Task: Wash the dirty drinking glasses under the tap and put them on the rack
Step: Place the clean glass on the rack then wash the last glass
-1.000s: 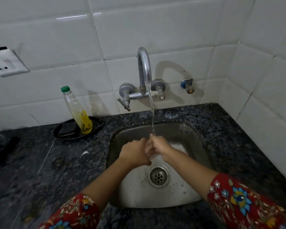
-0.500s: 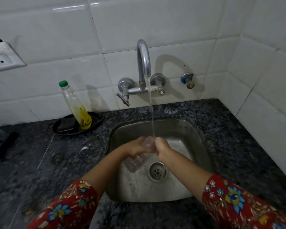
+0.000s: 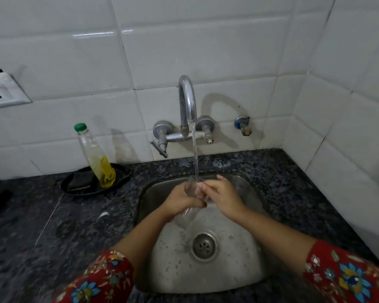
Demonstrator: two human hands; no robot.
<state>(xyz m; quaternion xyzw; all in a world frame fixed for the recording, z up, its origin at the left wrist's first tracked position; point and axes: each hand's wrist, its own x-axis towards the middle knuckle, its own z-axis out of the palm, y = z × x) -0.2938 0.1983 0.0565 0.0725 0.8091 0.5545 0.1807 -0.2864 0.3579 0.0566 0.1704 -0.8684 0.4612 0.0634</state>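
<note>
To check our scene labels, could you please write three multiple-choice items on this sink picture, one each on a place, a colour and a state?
1. Where does the bottle stand? A hanging on the wall; B in the black dish left of the sink; C on the right counter.
2. What colour is its cap? A green; B red; C white.
3. The tap is: A shut off; B only dripping; C running onto the glass held by the left hand and right hand.
Answers: 1 B, the bottle's base sits in the dish; 2 A, the cap shows green; 3 C, a stream falls from the spout to the glass's rim.
</note>
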